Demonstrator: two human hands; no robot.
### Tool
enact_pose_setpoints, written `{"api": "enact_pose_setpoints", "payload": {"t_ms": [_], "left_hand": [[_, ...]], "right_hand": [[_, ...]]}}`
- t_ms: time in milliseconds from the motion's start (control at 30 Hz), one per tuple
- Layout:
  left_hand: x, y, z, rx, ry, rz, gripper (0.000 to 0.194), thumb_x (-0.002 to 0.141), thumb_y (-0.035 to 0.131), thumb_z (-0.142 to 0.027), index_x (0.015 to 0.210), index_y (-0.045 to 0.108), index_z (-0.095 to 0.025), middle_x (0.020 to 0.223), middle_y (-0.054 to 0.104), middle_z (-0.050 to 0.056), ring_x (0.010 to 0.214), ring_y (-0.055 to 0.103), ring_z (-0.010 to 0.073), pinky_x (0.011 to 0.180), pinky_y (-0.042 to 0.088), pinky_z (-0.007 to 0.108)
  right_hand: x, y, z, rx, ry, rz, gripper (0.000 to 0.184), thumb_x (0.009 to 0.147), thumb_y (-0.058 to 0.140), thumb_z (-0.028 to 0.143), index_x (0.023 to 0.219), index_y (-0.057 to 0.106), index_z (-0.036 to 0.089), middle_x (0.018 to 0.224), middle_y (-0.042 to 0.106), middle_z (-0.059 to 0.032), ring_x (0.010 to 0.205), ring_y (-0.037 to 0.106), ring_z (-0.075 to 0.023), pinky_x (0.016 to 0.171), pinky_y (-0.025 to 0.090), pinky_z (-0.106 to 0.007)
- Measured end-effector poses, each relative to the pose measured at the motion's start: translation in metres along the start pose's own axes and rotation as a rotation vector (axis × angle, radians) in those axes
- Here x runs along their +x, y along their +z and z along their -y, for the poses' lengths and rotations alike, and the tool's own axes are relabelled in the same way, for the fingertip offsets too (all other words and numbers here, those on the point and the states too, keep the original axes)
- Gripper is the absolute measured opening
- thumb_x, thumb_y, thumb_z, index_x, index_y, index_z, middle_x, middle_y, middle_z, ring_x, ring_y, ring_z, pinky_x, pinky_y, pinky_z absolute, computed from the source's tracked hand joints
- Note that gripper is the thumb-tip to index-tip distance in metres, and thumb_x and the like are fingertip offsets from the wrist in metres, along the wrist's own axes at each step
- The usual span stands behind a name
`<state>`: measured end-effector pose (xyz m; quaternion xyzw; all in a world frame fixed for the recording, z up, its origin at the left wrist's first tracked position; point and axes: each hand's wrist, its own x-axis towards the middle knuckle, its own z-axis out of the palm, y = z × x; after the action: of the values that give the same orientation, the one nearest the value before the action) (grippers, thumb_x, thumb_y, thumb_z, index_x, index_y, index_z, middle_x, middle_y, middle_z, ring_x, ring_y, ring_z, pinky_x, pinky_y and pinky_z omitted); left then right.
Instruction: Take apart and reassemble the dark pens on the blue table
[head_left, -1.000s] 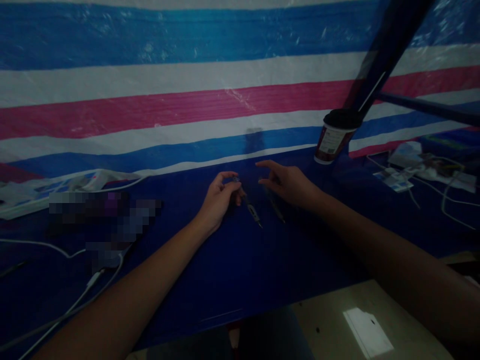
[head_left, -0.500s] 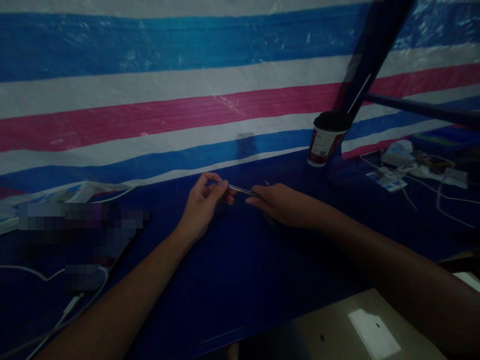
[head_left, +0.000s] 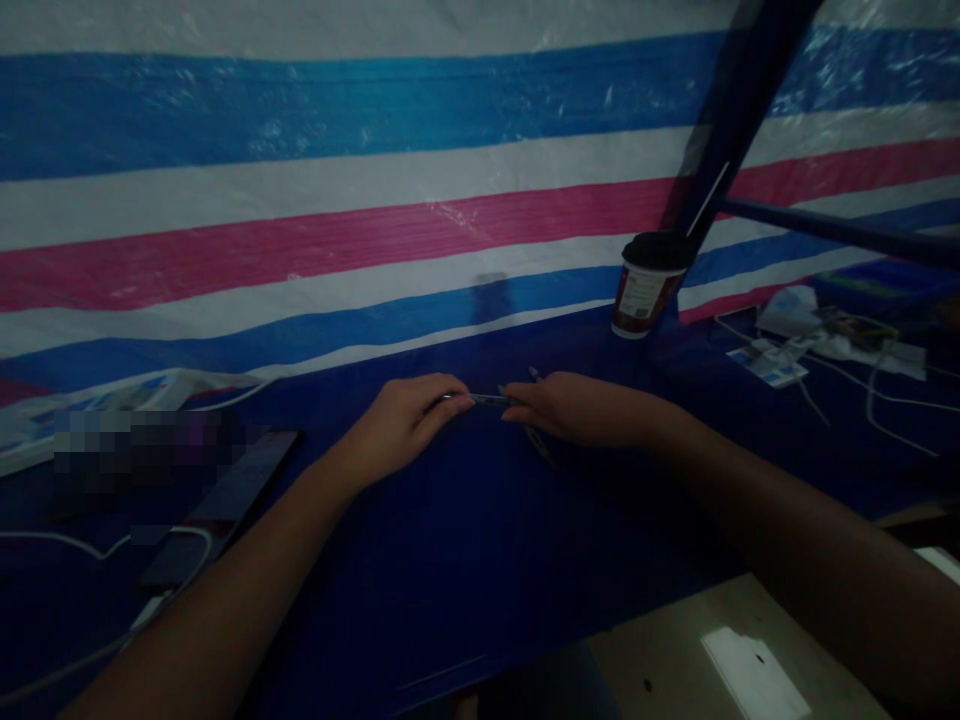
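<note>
A slim metal pen-like tool lies level between my two hands. My left hand pinches one end of it, and my right hand has its fingertips closed on the other end. A second thin dark pen-like tool lies on the blue table cover, partly hidden under my right hand. Its tip shows just above my fingers. The lighting is dim, so the tools' fine details are hard to make out.
A paper cup with a black lid stands on the blue cover before a striped tarpaulin wall. A dark pole crosses at upper right. A phone with a white cable lies left; papers and cables lie right.
My hands have come closer together and the tool now lies more level between them. My right hand has closed further around its end, and the view has shifted slightly.
</note>
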<state>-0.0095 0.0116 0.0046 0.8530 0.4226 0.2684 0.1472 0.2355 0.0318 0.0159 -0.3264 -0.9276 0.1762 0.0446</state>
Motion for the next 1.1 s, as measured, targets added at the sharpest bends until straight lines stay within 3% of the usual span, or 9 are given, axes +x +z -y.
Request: {"api": "enact_pose_setpoints", "payload": {"t_ms": [133, 267, 367, 533, 633, 733, 900, 1000, 1100], "left_hand": [[0.0, 0.002, 0.001, 0.019, -0.022, 0.112, 0.032, 0.1, 0.044, -0.036, 0.082, 0.064, -0.019, 0.061, 0.056, -0.004, 0.053, 0.05, 0.0116, 0.056, 0.035, 0.025], [-0.001, 0.006, 0.002, -0.043, -0.098, 0.127, 0.045, 0.103, 0.036, -0.044, 0.072, 0.059, -0.019, 0.053, 0.043, -0.006, 0.047, 0.04, 0.0102, 0.051, 0.031, 0.024], [-0.001, 0.009, 0.004, -0.071, -0.12, 0.091, 0.042, 0.101, 0.04, -0.045, 0.078, 0.063, -0.019, 0.055, 0.044, -0.006, 0.048, 0.039, 0.0105, 0.049, 0.029, 0.024], [0.0, 0.012, 0.01, -0.045, -0.101, 0.037, 0.039, 0.1, 0.04, -0.042, 0.081, 0.065, -0.018, 0.058, 0.048, -0.005, 0.051, 0.044, 0.011, 0.051, 0.031, 0.024], [-0.001, 0.016, 0.015, -0.08, -0.131, 0.08, 0.042, 0.101, 0.038, -0.045, 0.079, 0.063, -0.019, 0.056, 0.047, -0.005, 0.049, 0.043, 0.0108, 0.05, 0.031, 0.023], [-0.003, 0.019, 0.018, -0.145, -0.191, 0.077, 0.046, 0.102, 0.037, -0.05, 0.081, 0.064, -0.018, 0.056, 0.047, -0.005, 0.048, 0.043, 0.0107, 0.048, 0.031, 0.023], [-0.005, 0.023, 0.022, -0.196, -0.234, 0.03, 0.044, 0.101, 0.04, -0.051, 0.086, 0.065, -0.018, 0.057, 0.044, -0.006, 0.048, 0.04, 0.0104, 0.047, 0.029, 0.022], [-0.005, 0.026, 0.025, -0.196, -0.234, 0.026, 0.042, 0.101, 0.04, -0.05, 0.087, 0.065, -0.018, 0.056, 0.043, -0.006, 0.048, 0.038, 0.0105, 0.046, 0.027, 0.022], [-0.005, 0.027, 0.027, -0.195, -0.233, 0.004, 0.042, 0.101, 0.04, -0.05, 0.087, 0.065, -0.018, 0.057, 0.042, -0.006, 0.048, 0.038, 0.0107, 0.046, 0.027, 0.022]], "right_hand": [[0.0, 0.002, 0.004, -0.37, 0.024, -0.02, 0.026, 0.108, 0.042, 0.036, 0.113, 0.06, 0.017, 0.079, 0.071, -0.0073, 0.064, 0.065, -0.0188, 0.055, 0.029, -0.029], [0.002, 0.003, 0.004, -0.463, 0.02, -0.06, 0.022, 0.108, 0.043, 0.03, 0.112, 0.06, 0.018, 0.091, 0.075, -0.0101, 0.077, 0.068, -0.0215, 0.062, 0.034, -0.03], [0.003, 0.002, -0.002, -0.313, 0.015, -0.127, 0.026, 0.106, 0.048, 0.04, 0.108, 0.062, 0.017, 0.098, 0.075, -0.0096, 0.081, 0.067, -0.0202, 0.069, 0.037, -0.03], [0.002, -0.001, -0.016, 0.039, 0.058, -0.154, 0.034, 0.107, 0.045, 0.038, 0.09, 0.066, 0.017, 0.073, 0.067, -0.0034, 0.065, 0.058, -0.0145, 0.063, 0.034, -0.027], [0.002, 0.0, -0.02, 0.101, 0.012, -0.243, 0.011, 0.099, 0.06, 0.026, 0.098, 0.066, 0.017, 0.078, 0.068, -0.0027, 0.068, 0.059, -0.0141, 0.064, 0.034, -0.026], [0.002, 0.0, -0.019, 0.164, 0.005, -0.34, 0.025, 0.092, 0.069, 0.029, 0.113, 0.063, 0.017, 0.091, 0.072, -0.0046, 0.076, 0.063, -0.0161, 0.068, 0.037, -0.026], [0.002, -0.002, -0.019, 0.187, 0.073, -0.31, 0.023, 0.1, 0.054, 0.035, 0.093, 0.068, 0.017, 0.08, 0.069, -0.0042, 0.071, 0.061, -0.0161, 0.068, 0.038, -0.029], [0.002, -0.002, -0.021, 0.271, 0.043, -0.38, 0.02, 0.09, 0.069, 0.031, 0.104, 0.064, 0.018, 0.09, 0.07, -0.0044, 0.076, 0.06, -0.0159, 0.069, 0.04, -0.029], [0.002, -0.002, -0.022, 0.334, 0.099, -0.362, 0.021, 0.094, 0.063, 0.038, 0.097, 0.065, 0.018, 0.085, 0.069, -0.0041, 0.073, 0.06, -0.016, 0.067, 0.04, -0.03]]}}
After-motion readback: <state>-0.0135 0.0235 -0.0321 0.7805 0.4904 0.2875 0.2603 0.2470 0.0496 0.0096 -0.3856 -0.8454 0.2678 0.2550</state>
